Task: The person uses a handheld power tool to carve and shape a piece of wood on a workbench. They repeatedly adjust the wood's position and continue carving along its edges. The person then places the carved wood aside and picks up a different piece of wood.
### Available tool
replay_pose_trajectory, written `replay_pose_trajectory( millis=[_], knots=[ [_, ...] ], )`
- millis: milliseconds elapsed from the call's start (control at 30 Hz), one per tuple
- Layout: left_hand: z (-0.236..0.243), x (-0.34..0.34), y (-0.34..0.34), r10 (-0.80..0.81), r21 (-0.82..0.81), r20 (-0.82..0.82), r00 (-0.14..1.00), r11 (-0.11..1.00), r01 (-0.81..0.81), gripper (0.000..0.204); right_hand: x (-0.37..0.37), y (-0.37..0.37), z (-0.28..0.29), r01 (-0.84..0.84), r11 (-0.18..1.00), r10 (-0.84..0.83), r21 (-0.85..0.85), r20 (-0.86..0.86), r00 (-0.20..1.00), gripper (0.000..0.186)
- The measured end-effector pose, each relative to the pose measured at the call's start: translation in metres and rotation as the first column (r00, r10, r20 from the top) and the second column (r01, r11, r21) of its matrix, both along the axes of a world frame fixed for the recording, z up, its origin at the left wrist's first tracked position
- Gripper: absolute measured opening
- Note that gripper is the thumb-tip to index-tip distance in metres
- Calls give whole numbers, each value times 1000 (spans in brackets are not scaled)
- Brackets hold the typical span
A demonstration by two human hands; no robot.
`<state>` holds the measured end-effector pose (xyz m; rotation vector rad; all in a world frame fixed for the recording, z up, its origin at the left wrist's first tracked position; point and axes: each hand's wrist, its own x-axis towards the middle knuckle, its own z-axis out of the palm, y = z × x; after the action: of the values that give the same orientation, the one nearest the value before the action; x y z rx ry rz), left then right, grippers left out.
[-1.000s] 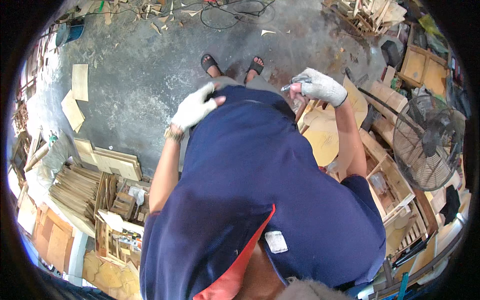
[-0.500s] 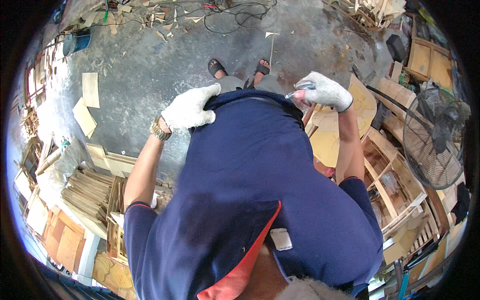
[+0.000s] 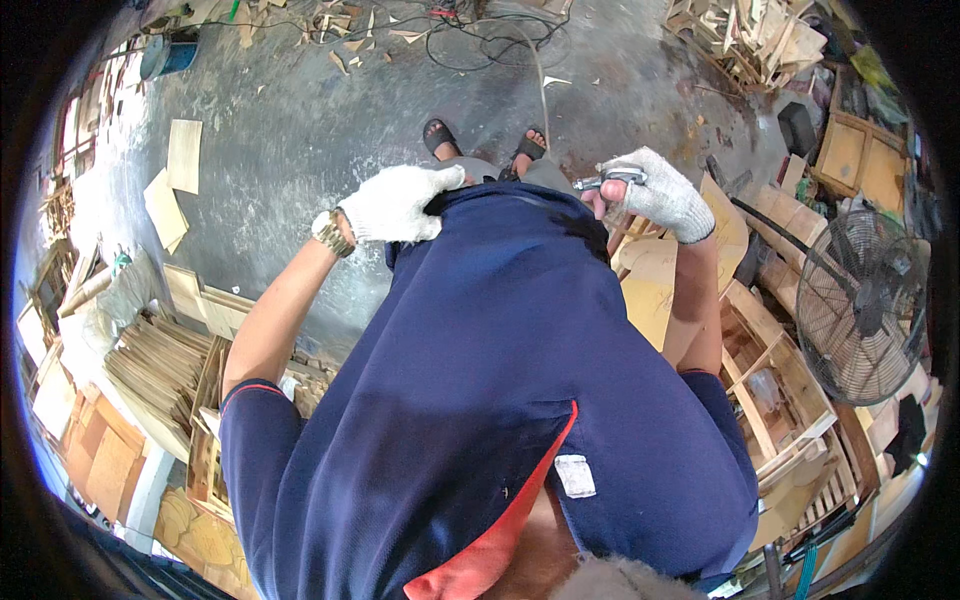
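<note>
My left hand (image 3: 400,205), in a white knit glove, is closed at the hem of the navy shirt (image 3: 490,290). Its thumb lies against the cloth, and part of the grip is hidden. Level with the other end of the hem, my right hand (image 3: 660,195) wears a matching glove with bare fingertips showing. It is closed round a small grey metal tool (image 3: 610,176) whose narrow end points left; its exact kind is unclear.
A black-caged fan (image 3: 865,300) stands at right, beside a wooden crate frame (image 3: 770,380) and yellowish cut boards (image 3: 650,290). Stacked thin wood sheets (image 3: 160,365) are at left. Cables (image 3: 490,45) and wood scraps (image 3: 750,45) lie on the far floor.
My left hand has shifted slightly right along the hem. The right hand has turned a little, showing more of the metal tool. The view has tilted slightly.
</note>
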<state>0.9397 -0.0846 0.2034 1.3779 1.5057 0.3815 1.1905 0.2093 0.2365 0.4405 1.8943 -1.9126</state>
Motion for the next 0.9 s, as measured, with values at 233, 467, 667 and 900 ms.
replay_pose_trajectory(
  millis=[233,467,667,900],
  knots=[
    [-9,45,38,300,320,-357,885,929,-186,32,-6,3,9,-46,999,46,29,11,999,38],
    [91,72,10,429,846,-397,812,514,142,20,6,45,-19,-123,992,117,9,226,967,60],
    [136,82,-22,500,840,-304,811,543,-20,17,43,64,-24,-395,879,408,-267,-8,913,62],
    [124,86,-19,493,850,-279,824,527,-27,20,-52,-22,-17,-362,932,360,-23,-49,932,52]
  ],
)
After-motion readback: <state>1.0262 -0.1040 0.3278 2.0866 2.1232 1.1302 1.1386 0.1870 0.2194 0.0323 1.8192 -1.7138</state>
